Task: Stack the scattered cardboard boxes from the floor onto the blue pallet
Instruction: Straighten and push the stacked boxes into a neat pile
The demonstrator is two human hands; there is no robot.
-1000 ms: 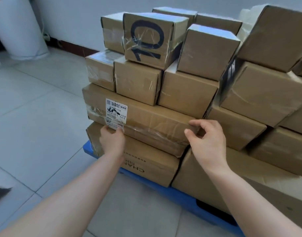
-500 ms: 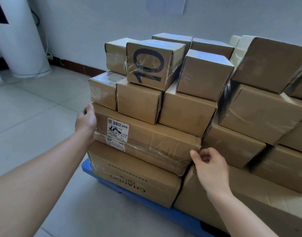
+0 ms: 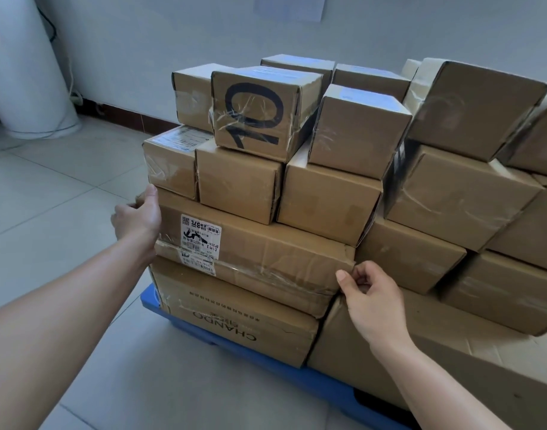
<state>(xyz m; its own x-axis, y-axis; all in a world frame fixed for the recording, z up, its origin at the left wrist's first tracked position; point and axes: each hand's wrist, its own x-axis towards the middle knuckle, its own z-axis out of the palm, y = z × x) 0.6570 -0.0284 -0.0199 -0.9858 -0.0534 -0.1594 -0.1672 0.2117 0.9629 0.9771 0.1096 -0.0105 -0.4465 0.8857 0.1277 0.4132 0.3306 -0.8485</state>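
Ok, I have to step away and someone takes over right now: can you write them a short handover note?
Left hand grips the left end of the long labelled box; right hand pinches its right front corner.
That box lies on the CHANDO box on the blue pallet, with smaller boxes on top, among them the box marked 10.
Done: several layers are stacked on the pallet.
Left: probably square up the long box, then let go; no loose box shows on the floor in view, so check elsewhere.
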